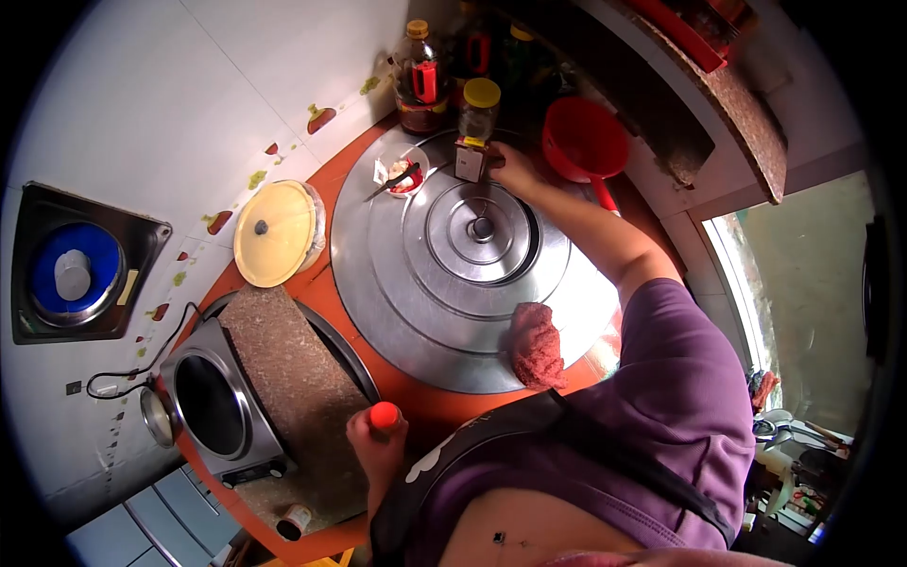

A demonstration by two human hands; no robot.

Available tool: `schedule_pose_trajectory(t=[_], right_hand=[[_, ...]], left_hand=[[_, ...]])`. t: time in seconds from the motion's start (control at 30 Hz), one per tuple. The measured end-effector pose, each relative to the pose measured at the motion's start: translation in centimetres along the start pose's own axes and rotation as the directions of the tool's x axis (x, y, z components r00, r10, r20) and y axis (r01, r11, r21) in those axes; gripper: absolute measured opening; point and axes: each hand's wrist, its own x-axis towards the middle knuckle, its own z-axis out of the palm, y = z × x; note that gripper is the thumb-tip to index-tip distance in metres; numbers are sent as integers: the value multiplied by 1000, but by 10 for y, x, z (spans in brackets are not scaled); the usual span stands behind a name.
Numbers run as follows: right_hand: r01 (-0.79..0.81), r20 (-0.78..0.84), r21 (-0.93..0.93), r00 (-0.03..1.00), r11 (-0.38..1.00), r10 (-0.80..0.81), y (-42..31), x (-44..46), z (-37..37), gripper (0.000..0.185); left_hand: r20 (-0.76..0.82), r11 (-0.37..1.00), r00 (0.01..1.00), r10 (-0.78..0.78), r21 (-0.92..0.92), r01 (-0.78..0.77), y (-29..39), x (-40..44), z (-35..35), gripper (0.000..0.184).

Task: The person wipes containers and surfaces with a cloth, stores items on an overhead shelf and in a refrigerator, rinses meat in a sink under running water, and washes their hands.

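My left hand (374,444) is closed around a small container with a red cap (384,415), near the front of the counter. Most of that container's body is hidden by my fingers. Stretched across the large round metal lid (402,331), my right hand (511,171) has its fingers at the side of a small box with a yellow top (470,159). The box stands upright near the lid's far edge, in front of a jar with a yellow lid (481,99). Left of it sits a small bowl (403,156) with a dark-handled utensil (393,181) lying across.
A crumpled dark red cloth (537,347) lies on the metal lid's near side. At the back are a red colander-like bowl (586,140) and a bottle (418,76). Left are a container with a cream lid (274,233), a stone slab (293,364) and an electric cooktop (212,404).
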Motion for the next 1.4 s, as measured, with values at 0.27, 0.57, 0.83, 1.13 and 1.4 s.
schedule_pose_trajectory(t=[0.27, 0.57, 0.83, 1.13, 1.4], right_hand=[[16, -311, -90, 949, 996, -43, -35, 95, -26, 97], [433, -487, -303, 696, 849, -529, -114, 25, -67, 91], [470, -669, -357, 475, 807, -572, -199, 99, -153, 69], [36, -753, -325, 594, 945, -282, -219, 203, -149, 79], [41, -750, -433, 538, 900, -385, -195, 261, -148, 58]], left_hand=[[20, 995, 995, -97, 34, 97, 11, 3, 1, 55], [-56, 997, 997, -55, -54, 52, 11, -1, -2, 57], [31, 931, 992, -120, -342, 123, 35, 5, 6, 56], [-34, 1000, 999, -24, -8, 24, 5, -3, -3, 54], [-95, 981, 987, -127, -157, 111, 14, 5, 3, 50]])
